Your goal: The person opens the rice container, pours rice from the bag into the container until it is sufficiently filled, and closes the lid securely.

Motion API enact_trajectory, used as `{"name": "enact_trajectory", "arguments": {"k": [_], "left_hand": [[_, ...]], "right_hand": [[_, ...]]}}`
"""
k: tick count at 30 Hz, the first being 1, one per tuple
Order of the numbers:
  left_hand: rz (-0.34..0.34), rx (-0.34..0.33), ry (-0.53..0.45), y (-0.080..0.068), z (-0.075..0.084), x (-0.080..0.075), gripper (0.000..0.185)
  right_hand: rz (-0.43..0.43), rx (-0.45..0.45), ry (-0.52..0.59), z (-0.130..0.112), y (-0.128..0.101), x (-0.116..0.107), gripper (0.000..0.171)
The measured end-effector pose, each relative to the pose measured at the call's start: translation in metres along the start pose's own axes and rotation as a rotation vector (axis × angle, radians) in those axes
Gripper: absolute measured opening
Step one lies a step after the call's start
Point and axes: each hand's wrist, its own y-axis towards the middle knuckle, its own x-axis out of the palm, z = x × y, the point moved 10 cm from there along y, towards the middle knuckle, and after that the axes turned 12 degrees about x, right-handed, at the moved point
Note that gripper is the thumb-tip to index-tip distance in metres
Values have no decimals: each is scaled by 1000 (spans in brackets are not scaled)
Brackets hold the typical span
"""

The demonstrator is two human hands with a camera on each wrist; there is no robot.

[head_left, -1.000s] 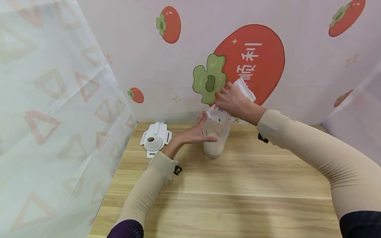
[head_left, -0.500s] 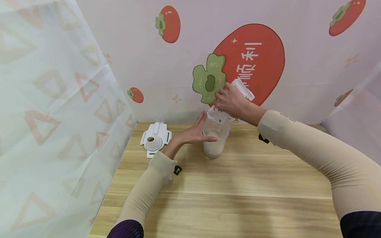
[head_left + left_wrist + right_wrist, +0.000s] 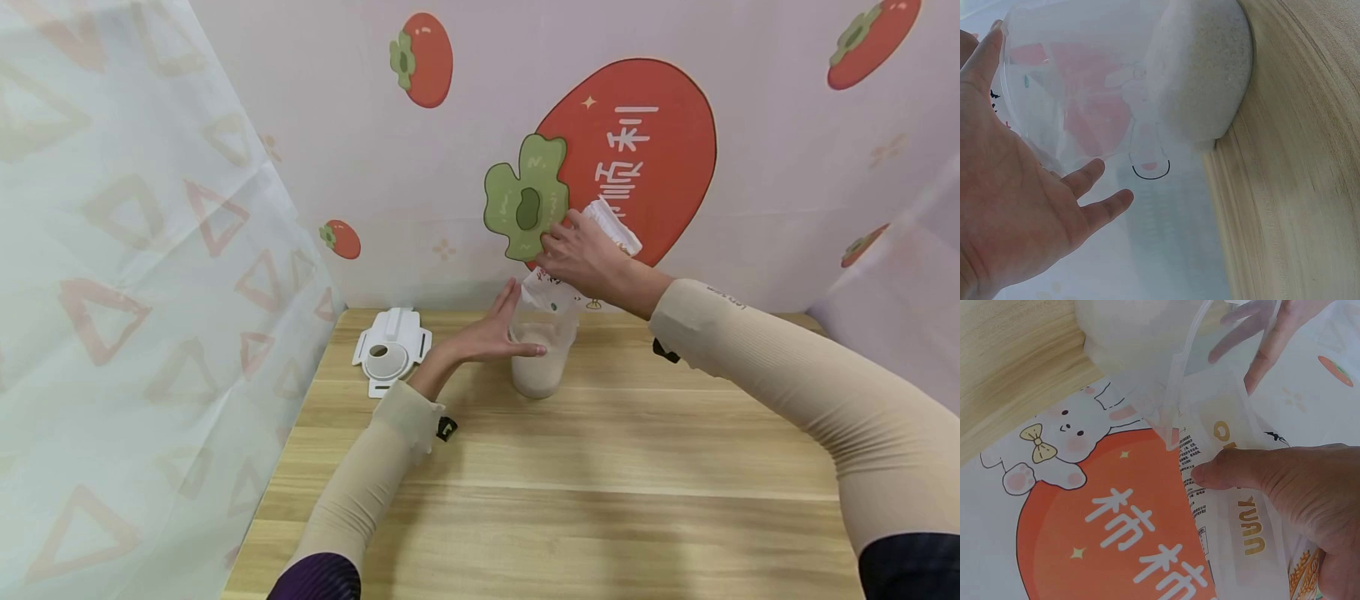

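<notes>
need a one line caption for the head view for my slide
Right hand tips a printed bag over a clear cup of pale grains, left hand steadying its side.

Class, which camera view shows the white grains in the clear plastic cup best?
The left wrist view: the white grains fill the clear plastic cup's bottom, close up. The head view shows them small and distant; the right wrist view shows only a blurred pale mass.
</notes>
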Motion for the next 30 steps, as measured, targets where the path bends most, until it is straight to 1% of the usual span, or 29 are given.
{"name": "enact_trajectory", "arguments": {"k": [6,11,13,15,18,22,25,30], "left_hand": [[3,3,-9,1,-1,1,127],[-2,4,-7,0,-1,1,128],[1,5,-5,0,-2,1,128],[7,8,-6,0,-2,1,128],[15,11,-13,1,-3,0,129],[19,10,-22,1,-5,1,129],[15,7,-24,1,-5,2,130],[7,10,-32,0,-3,2,130]], "right_hand": [[23,9,-1,1,-1,0,55],[1,6,5,3,-4,3,59],[-14,5,16,5,-5,5,58],[-29,8,40,7,-7,6,57],[-75,14,95,10,-9,9,57],[-141,32,172,14,-12,18,66],[-164,55,214,17,-15,23,69],[-183,99,290,25,-20,32,68]]}}
